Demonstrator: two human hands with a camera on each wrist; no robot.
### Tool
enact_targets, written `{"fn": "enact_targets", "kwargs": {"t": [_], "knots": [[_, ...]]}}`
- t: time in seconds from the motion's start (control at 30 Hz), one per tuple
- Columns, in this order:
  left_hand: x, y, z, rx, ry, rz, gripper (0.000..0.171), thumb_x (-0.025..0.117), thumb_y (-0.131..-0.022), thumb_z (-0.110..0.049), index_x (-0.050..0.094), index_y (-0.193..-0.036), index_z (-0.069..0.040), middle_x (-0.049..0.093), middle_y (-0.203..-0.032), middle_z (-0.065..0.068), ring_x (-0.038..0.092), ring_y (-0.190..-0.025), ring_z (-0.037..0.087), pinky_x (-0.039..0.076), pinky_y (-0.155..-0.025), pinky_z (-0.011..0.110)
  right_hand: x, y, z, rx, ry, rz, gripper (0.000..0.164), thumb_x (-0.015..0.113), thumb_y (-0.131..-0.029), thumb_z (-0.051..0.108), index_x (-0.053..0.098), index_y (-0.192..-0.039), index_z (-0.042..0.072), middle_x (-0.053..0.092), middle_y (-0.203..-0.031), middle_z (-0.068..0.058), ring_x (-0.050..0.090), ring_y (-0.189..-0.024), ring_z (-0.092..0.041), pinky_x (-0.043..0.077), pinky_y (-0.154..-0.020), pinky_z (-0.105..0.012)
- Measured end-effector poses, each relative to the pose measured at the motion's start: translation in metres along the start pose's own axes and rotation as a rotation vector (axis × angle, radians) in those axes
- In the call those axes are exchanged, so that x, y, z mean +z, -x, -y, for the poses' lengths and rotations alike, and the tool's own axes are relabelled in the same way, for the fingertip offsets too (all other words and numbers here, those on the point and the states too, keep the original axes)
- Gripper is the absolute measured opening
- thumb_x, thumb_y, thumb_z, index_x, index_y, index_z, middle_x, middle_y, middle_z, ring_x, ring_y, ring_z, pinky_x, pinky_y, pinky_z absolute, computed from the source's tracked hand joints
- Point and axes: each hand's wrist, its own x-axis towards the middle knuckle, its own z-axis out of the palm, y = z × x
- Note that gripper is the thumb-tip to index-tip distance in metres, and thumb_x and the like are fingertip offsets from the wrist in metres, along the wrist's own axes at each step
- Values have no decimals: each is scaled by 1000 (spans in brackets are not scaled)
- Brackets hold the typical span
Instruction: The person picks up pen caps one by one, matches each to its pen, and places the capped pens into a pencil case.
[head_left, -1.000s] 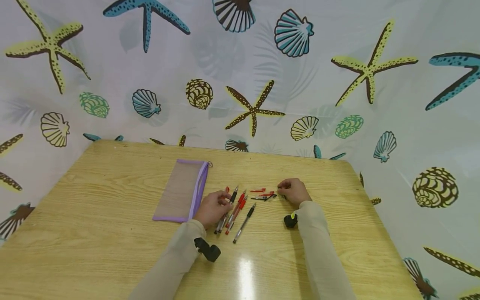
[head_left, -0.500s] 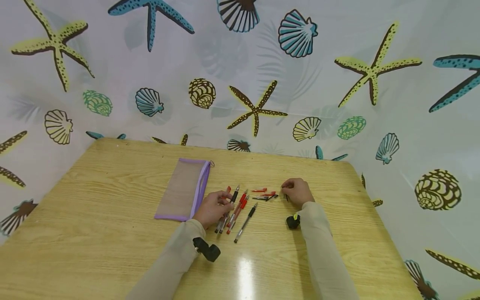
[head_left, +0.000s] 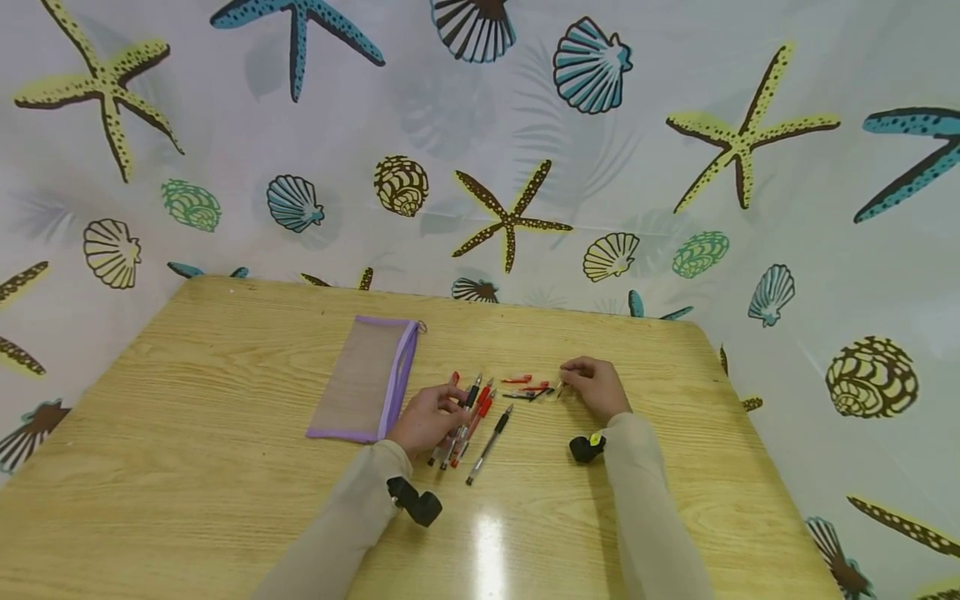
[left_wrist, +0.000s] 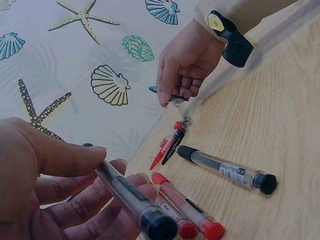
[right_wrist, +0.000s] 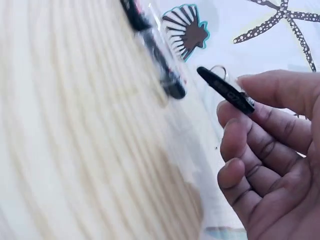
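My left hand (head_left: 429, 421) pinches an uncapped black gel pen (left_wrist: 130, 195) between thumb and fingers, tilted above the table. Beneath and beside it lie several pens, among them red gel pens (left_wrist: 192, 212), partly hidden by the hand in the head view. A separate black gel pen (head_left: 491, 443) lies just to their right. My right hand (head_left: 597, 387) pinches a black pen cap (right_wrist: 225, 91) with a clip between thumb and index finger, the other fingers curled loosely. Left of that hand, red pen caps (head_left: 517, 380) and black pen caps (head_left: 519, 396) lie in a small cluster.
A mesh zip pouch (head_left: 356, 379) with purple trim lies flat left of the pens. All of it is on a wooden table (head_left: 187, 400), its far edge against a curtain (head_left: 330, 133) printed with shells and starfish. Black cameras are strapped to both wrists.
My right hand has turned its fingers, swinging the cap's angle, while staying near the loose caps. The left hand, still holding its pen, has shifted slightly right.
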Motion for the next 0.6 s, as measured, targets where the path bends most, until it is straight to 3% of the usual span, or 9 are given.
{"fn": "enact_targets", "kwargs": {"t": [0.3,0.47,0.6], "knots": [[1,1,0,17,-18,0,28,62,-94,-6,60,-121,-2,63,-93,13,58,-56,16,50,-49,28,17,12,22,-104,-244,24,31,62,-95,12,61,-116,-10,66,-92,-15,64,-84,-31,55,-76,-40],[1,1,0,32,-46,4,29,62,-94,-7,61,-122,-3,64,-94,15,60,-57,18,52,-51,32,30,13,30,-100,-337,12,35,65,-94,15,59,-117,-11,67,-91,-8,65,-85,-21,55,-82,-39],[1,1,-1,44,-86,6,28,63,-94,-8,62,-122,-4,65,-93,13,59,-58,16,52,-52,32,41,16,38,-110,-393,-11,36,65,-93,15,59,-117,-12,67,-90,-5,64,-82,-13,55,-79,-33]]}}
